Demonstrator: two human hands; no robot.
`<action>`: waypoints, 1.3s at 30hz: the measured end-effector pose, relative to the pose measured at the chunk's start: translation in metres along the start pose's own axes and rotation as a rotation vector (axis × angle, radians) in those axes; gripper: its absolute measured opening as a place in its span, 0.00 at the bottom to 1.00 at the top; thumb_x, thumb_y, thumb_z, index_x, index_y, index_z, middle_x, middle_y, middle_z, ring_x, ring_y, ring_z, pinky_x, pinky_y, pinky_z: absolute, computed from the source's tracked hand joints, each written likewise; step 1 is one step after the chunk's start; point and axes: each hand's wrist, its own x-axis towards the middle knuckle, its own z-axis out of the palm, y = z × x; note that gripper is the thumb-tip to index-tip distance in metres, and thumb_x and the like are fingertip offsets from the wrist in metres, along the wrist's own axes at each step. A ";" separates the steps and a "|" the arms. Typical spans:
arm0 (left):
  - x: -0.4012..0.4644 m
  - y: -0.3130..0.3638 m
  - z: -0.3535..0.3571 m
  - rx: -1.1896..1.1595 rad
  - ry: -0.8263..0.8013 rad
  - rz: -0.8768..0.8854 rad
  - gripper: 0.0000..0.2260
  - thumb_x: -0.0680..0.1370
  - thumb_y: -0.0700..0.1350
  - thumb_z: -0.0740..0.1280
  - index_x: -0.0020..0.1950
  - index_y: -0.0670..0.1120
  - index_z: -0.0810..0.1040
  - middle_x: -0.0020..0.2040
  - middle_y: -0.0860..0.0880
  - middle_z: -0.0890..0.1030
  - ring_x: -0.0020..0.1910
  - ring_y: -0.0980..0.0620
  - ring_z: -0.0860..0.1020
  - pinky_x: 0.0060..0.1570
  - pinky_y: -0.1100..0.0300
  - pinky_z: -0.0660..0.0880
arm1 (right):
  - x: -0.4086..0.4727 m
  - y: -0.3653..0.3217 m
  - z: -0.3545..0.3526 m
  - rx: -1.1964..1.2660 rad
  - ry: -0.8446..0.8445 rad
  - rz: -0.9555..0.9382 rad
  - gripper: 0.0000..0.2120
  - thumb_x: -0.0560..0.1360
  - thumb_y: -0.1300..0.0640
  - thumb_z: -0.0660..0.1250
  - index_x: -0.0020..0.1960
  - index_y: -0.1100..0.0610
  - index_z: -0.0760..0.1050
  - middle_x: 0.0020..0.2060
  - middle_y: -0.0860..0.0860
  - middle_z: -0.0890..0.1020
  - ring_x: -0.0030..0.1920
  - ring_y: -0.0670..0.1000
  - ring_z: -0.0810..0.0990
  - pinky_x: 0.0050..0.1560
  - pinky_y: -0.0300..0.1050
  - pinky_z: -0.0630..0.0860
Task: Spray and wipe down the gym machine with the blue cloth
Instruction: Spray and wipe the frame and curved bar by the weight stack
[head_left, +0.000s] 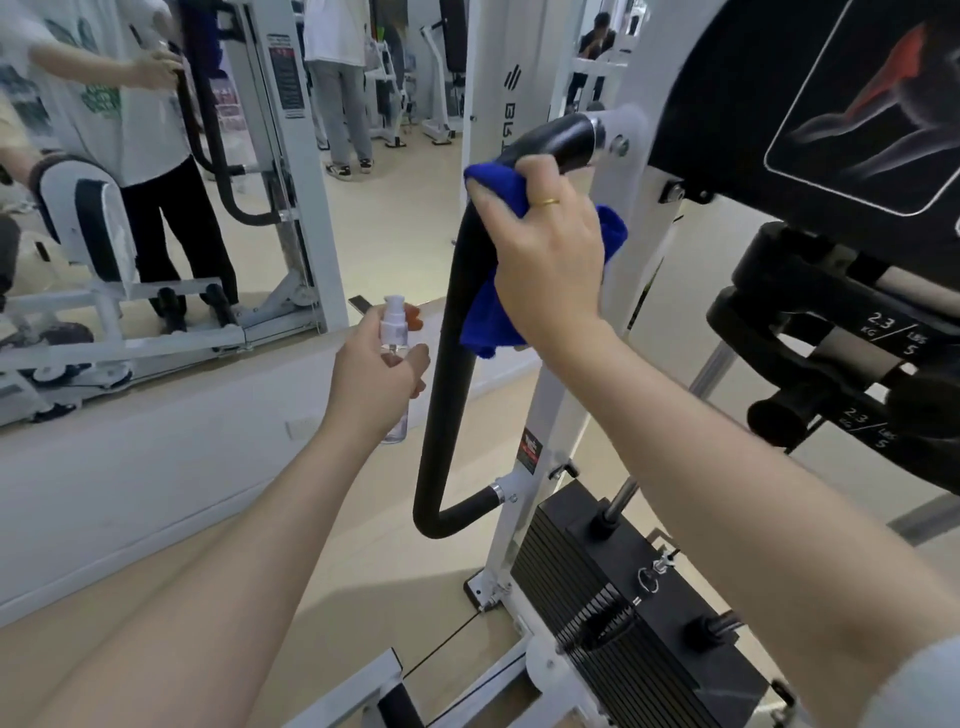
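Nearest me, my left hand (375, 371) grips the spray bottle (393, 343), nozzle upright beside the black handle (457, 332). Beyond it, my right hand (545, 244) clenches the blue cloth (493, 312) around that handle's upper bend. I reckon a loose fold could slide off the curve, or spray might miss into the mirror (156, 156) behind.

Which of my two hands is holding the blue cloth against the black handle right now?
Your right hand. It grips the blue cloth around the black handle near its upper bend, while your left hand holds the spray bottle beside it.

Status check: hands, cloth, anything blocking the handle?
Right hand grips blue cloth against the black handle. Left hand holds spray bottle beside it. Lower handle unobstructed.
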 end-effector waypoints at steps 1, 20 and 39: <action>0.001 0.001 0.002 -0.015 -0.008 0.013 0.11 0.77 0.38 0.64 0.57 0.49 0.72 0.44 0.48 0.76 0.35 0.49 0.75 0.34 0.60 0.75 | -0.011 -0.003 0.001 0.220 -0.074 0.151 0.06 0.77 0.55 0.61 0.47 0.55 0.75 0.41 0.56 0.80 0.40 0.57 0.79 0.42 0.57 0.77; 0.009 0.017 0.027 0.027 0.074 0.092 0.06 0.76 0.44 0.67 0.51 0.45 0.71 0.40 0.47 0.76 0.38 0.47 0.77 0.39 0.48 0.79 | -0.017 0.019 0.010 0.679 -0.208 0.520 0.24 0.82 0.64 0.49 0.76 0.56 0.49 0.57 0.49 0.63 0.45 0.27 0.67 0.46 0.17 0.61; -0.037 -0.021 0.021 0.507 0.014 0.389 0.23 0.79 0.43 0.62 0.68 0.57 0.54 0.62 0.45 0.68 0.32 0.46 0.75 0.34 0.53 0.75 | -0.160 0.055 0.036 0.184 -0.991 0.300 0.22 0.79 0.65 0.54 0.71 0.51 0.64 0.57 0.52 0.70 0.47 0.50 0.73 0.48 0.39 0.68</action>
